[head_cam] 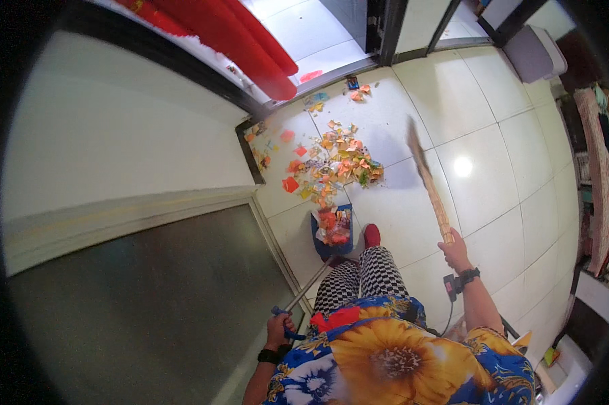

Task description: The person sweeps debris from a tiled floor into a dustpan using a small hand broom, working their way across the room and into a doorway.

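My left hand (280,326) grips the handle of a long-handled dustpan; its metal shaft (309,289) runs down to the blue pan (331,250). Red, orange and pale scraps (335,225) lie in the pan, which rests on the floor just before my feet. Out to the right, my right hand (455,253) is closed around the straw-coloured handle of a broom (436,205). The broom's far end is blurred and stands apart from the litter. A pile of torn, many-coloured paper scraps (342,159) spreads over the tiles beyond the pan's mouth.
Loose scraps (314,104) reach the doorway sill, where a red curtain (254,55) hangs. A frosted panel in a pale frame (173,293) borders the left. At the far right stand a grey bin (532,55) and cluttered shelves (595,177). My red shoe (372,236) is beside the pan.
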### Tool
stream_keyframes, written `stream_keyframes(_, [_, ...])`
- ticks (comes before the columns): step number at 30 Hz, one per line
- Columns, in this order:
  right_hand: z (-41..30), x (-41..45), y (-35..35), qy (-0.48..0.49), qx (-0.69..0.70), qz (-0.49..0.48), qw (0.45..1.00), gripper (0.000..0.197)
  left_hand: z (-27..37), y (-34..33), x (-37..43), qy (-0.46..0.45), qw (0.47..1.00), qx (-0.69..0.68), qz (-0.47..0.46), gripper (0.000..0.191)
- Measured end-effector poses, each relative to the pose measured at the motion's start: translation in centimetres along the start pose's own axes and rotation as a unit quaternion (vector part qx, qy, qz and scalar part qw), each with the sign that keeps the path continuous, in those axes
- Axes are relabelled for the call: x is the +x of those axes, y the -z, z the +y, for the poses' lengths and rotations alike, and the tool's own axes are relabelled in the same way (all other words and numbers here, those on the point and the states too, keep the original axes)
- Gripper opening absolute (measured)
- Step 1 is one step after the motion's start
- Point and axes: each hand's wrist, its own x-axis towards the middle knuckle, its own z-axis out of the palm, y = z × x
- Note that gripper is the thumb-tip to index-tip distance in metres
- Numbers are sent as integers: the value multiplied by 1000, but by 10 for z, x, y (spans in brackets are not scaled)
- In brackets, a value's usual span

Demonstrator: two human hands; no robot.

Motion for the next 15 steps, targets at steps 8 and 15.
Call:
stream_keyframes(8, [-27, 40, -112, -177, 231, -136, 947, 12, 6, -16, -54, -103, 990, 55, 79, 10])
stream_keyframes(15, [-112, 13, -161, -96, 216, -250, 939, 36, 2, -3, -71, -166, 974, 84, 128, 13])
